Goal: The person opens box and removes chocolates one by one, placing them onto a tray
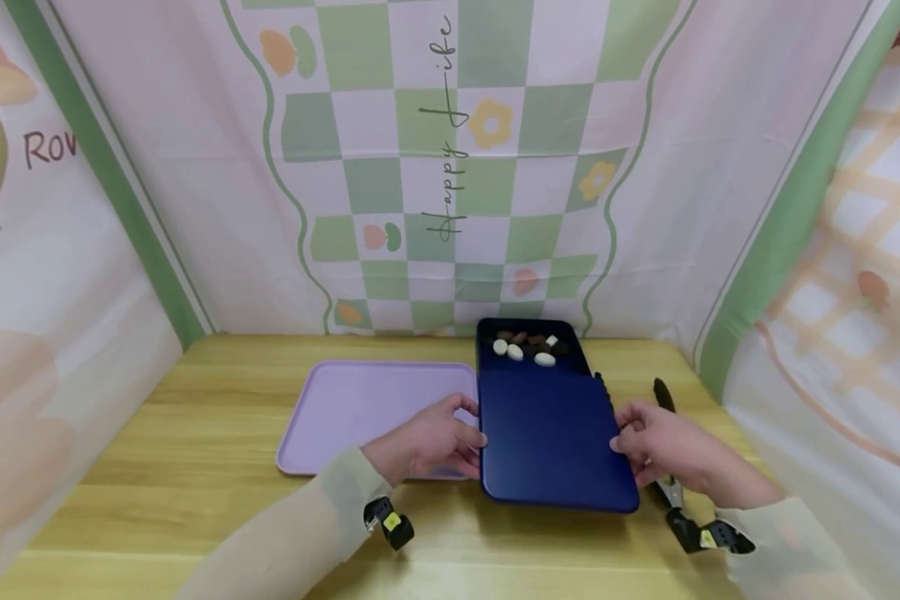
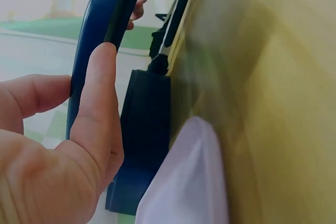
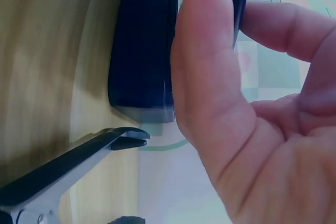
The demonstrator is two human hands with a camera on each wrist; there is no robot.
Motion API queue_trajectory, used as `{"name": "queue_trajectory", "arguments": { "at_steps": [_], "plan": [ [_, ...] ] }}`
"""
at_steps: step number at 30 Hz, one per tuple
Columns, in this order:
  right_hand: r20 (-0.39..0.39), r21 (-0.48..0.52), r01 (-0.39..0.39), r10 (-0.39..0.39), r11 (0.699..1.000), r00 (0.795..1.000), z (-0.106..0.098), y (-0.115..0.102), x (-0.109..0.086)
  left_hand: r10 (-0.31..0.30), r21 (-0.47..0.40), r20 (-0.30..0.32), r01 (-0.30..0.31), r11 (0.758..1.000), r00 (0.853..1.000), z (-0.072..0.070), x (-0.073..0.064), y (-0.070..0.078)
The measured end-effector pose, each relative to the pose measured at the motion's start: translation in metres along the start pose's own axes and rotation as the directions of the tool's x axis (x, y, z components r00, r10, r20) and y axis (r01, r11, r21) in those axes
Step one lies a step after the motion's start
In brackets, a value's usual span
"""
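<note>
A dark blue lid (image 1: pixel 555 442) is held by its two sides, raised in front of and partly over a dark blue box (image 1: pixel 501 368). My left hand (image 1: pixel 438 437) grips the left edge, with thumb and fingers on opposite faces of the lid in the left wrist view. On the opposite edge, my right hand (image 1: pixel 663 446) pinches the lid in the same way. White oval pieces (image 1: pixel 545 360) and brown and dark pieces (image 1: pixel 520 338) show in the far end of the box; the lid hides its near part. In the wrist views a gap separates lid and box.
A pale purple tray (image 1: pixel 375 408) lies left of the box, partly behind my left hand. Black-and-silver tongs (image 1: pixel 671 493) lie to the right, partly under my right hand. A patterned curtain (image 1: pixel 435 167) hangs behind the wooden table (image 1: pixel 187 467).
</note>
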State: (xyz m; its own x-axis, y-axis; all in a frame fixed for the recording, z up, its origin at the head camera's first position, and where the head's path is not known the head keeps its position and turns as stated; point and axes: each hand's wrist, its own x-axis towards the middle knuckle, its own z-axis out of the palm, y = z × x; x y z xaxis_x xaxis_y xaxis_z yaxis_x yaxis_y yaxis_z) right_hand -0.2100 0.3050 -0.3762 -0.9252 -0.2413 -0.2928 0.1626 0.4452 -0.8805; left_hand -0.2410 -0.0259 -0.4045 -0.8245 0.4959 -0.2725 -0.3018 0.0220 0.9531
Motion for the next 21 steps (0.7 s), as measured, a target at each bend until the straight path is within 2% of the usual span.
{"name": "queue_trajectory", "arguments": {
  "at_steps": [6,12,21],
  "plan": [
    [0.032,-0.024,-0.06,0.061,0.998,0.998,-0.003,0.004,-0.005,-0.011,-0.021,-0.009,0.011,1.0,1.0,0.012,-0.006,-0.005],
    [0.02,-0.054,-0.135,0.136,0.989,0.99,-0.002,0.009,-0.01,-0.009,0.02,-0.002,0.009,1.0,1.0,0.021,-0.009,-0.013],
    [0.09,-0.066,-0.139,0.144,0.988,0.985,0.001,0.023,-0.013,-0.034,0.074,-0.034,0.037,0.997,0.999,0.033,-0.016,-0.026]
  ]
}}
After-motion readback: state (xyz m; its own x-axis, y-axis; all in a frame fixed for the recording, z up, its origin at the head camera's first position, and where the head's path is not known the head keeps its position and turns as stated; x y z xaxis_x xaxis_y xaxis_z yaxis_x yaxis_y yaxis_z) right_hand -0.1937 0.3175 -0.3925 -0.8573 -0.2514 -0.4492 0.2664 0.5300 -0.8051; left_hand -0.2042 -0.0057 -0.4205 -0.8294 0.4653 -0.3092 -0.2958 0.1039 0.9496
